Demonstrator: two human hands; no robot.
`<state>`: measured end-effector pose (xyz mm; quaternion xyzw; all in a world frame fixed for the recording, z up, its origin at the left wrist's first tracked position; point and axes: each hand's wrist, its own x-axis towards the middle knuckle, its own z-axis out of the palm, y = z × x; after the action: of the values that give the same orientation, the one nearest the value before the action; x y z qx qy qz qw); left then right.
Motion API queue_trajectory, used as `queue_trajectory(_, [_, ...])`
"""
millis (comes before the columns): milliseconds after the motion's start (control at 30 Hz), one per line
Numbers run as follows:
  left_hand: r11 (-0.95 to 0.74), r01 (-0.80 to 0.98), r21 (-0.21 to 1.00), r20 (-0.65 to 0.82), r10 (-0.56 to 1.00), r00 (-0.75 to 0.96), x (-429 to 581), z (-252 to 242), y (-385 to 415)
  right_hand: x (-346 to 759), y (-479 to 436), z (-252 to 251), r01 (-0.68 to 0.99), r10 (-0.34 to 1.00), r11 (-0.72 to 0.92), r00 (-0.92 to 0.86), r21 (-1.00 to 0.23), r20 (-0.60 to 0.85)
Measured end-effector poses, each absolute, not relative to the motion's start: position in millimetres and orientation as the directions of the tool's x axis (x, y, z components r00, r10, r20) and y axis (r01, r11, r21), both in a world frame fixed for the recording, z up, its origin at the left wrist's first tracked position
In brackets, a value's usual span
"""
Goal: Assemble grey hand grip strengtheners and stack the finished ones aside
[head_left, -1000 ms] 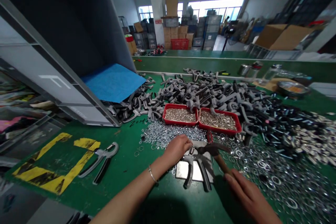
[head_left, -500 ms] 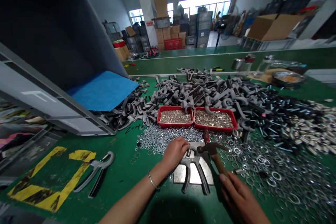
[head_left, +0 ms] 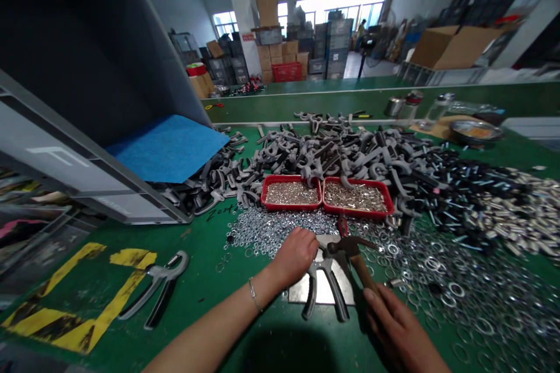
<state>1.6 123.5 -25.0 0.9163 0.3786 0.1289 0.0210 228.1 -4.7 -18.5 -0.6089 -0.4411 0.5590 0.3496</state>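
Note:
My right hand [head_left: 396, 320] is wrapped round the wooden handle of a claw hammer [head_left: 361, 268]. The hammer's head is over the top of a grey plier-shaped clamp [head_left: 322, 267], whose two black-gripped handles spread towards me. The clamp lies on a flat metal plate [head_left: 297, 291]. My left hand [head_left: 296, 253] is closed at the clamp's upper left jaw; the hand covers part of that jaw and its fingertips are partly hidden. A similar grey clamp [head_left: 164, 280] rests apart on the table to the left.
Two red trays [head_left: 291, 207] of small metal pieces stand beyond my hands. Behind them spreads a heap of grey clamp parts [head_left: 332, 148]. Loose metal rings [head_left: 455, 289] cover the right side. A large grey crate [head_left: 140, 204] with a blue sheet [head_left: 168, 148] tips over at left.
My left fingers have curled further in at the clamp's jaw. The hammer's head has shifted slightly left, and the small pin seen at the clamp's top is now covered. The view has shifted slightly.

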Motion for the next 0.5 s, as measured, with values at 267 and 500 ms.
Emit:
queue_trajectory(267, [-0.533,0.765,0.361,0.278,0.845,0.457,-11.2,-13.3,102.0,246.5,25.3,48.5,0.595,0.961,-0.093,-0.157,-0.798,-0.229])
queue_trajectory(500, [-0.588,0.725,0.360,0.152,0.803,0.576,-30.3,-8.7,61.9,235.1,54.9,62.7,0.757,0.967,0.119,-0.236,-0.642,-0.100])
